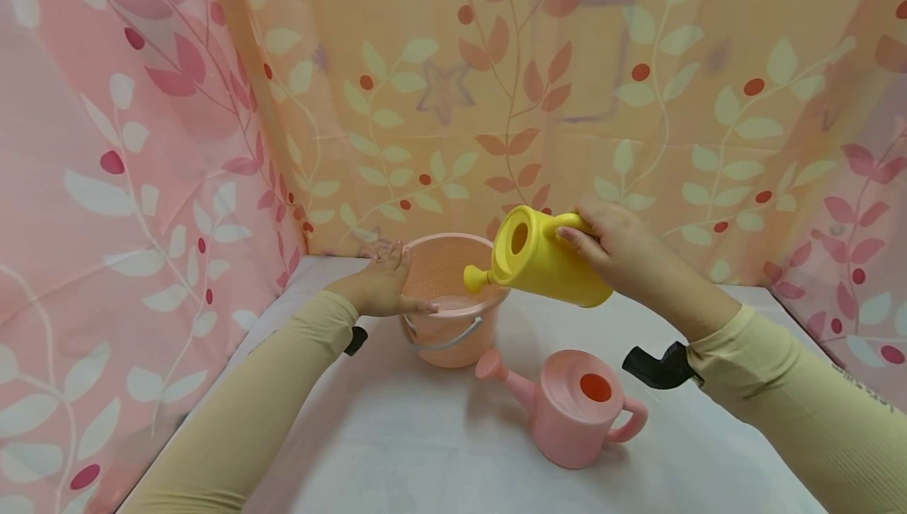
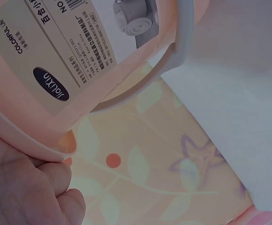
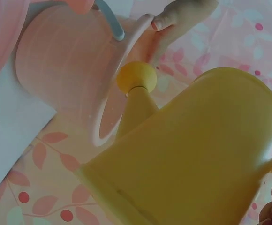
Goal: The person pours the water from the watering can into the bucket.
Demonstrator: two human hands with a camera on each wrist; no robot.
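A peach bucket [image 1: 453,345] with a grey handle [image 1: 446,338] stands upright at the back of the white surface. At its left side my left hand [image 1: 383,282] grips the rim, thumb over the near edge. My right hand [image 1: 623,250] holds a yellow watering can [image 1: 556,266] by its handle, tilted, its round spout head [image 3: 137,78] over the bucket's opening. In front of the bucket a pink watering can [image 1: 574,412] stands upright, its spout toward the bucket. The left wrist view shows the bucket's printed label [image 2: 56,51].
A white cloth [image 1: 397,435] covers the surface. Leaf-patterned curtains enclose it, with a pink one [image 1: 163,207] at the left and a yellow-orange one [image 1: 567,105] close behind the bucket. A black wrist mount [image 1: 659,366] hangs under my right wrist, near the pink can.
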